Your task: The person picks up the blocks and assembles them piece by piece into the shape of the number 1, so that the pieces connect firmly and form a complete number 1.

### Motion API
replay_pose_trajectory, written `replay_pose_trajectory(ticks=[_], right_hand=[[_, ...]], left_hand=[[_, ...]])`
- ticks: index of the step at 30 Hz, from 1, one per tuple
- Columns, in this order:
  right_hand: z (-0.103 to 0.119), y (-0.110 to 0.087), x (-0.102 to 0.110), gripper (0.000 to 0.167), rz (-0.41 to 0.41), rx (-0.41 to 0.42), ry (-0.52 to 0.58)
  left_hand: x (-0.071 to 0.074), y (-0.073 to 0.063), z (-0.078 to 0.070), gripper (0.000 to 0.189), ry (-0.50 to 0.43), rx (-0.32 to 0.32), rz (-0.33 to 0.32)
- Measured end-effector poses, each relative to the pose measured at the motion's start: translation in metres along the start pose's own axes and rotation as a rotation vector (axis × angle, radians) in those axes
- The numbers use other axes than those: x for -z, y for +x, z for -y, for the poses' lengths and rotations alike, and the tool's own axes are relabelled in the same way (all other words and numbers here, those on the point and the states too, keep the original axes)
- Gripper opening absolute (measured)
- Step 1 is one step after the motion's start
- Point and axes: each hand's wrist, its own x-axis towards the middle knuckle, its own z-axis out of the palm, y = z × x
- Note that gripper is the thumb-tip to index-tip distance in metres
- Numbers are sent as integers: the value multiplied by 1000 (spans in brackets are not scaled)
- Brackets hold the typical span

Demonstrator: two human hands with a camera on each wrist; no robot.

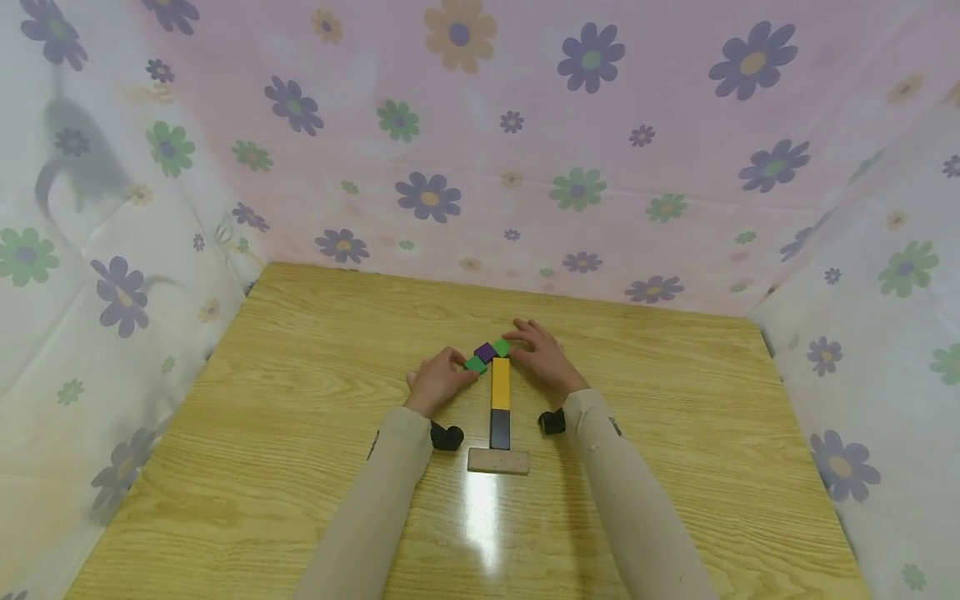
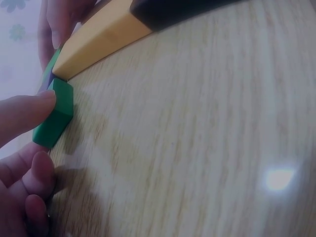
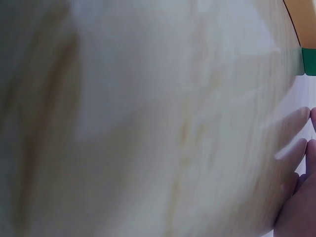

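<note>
My left hand (image 1: 437, 385) pinches a green block (image 1: 475, 365), with the thumb across it and the fingers at its outer end in the left wrist view. A purple block (image 1: 486, 352) and a second green block (image 1: 501, 347) continue from it in a slanting row. My right hand (image 1: 542, 358) lies beside the second green block with fingers extended; a fingertip seems to touch it. Below the row, a yellow block (image 1: 500, 383) and a black block (image 1: 500, 429) form a vertical line. A tan wooden block (image 1: 498, 461) lies crosswise at its lower end.
The blocks lie on a wood-grain table (image 1: 315, 500). Flower-patterned curtains (image 1: 510, 150) enclose the back and both sides. A black wrist camera (image 1: 447, 437) sits by the left cuff, and another black camera (image 1: 552, 422) by the right cuff.
</note>
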Motion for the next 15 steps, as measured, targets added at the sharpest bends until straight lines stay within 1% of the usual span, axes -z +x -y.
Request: replay_pose_trajectory(ticks=[9, 15], right_hand=[[1, 1, 1, 36, -2, -13, -35], [2, -1, 0, 35, -10, -13, -13]], left_hand=[[1, 0, -1, 35, -4, -3, -6], [-1, 1, 2, 35, 8, -7, -9]])
